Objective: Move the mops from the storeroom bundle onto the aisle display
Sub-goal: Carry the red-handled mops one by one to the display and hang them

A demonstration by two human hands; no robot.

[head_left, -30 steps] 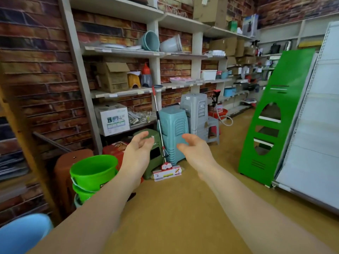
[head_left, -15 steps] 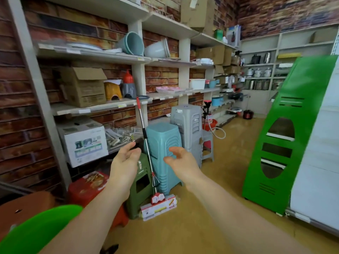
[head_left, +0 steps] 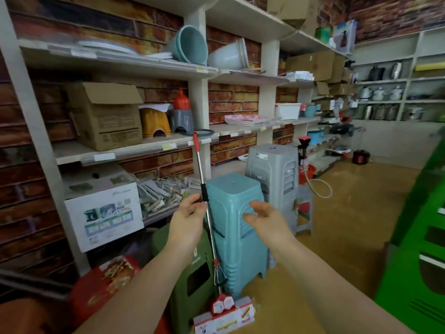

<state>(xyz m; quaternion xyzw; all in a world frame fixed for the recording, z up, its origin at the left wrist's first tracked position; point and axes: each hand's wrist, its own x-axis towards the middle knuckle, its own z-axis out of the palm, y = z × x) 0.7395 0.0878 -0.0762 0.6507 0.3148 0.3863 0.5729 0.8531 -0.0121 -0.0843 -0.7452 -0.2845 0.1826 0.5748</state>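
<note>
Hands at the mop pole

The left hand reached the mop — fingertips at its black collar, a firm pinch could not be told. The right hand hung spread, apart at 3 o'clock. The mop stood tilted against the teal stools — its packaged head on the floor at 6 o'clock.

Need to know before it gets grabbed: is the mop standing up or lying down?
Standing, slightly tilted: the mop has its head on the floor, its handle leaning against the teal stool stack.
</note>
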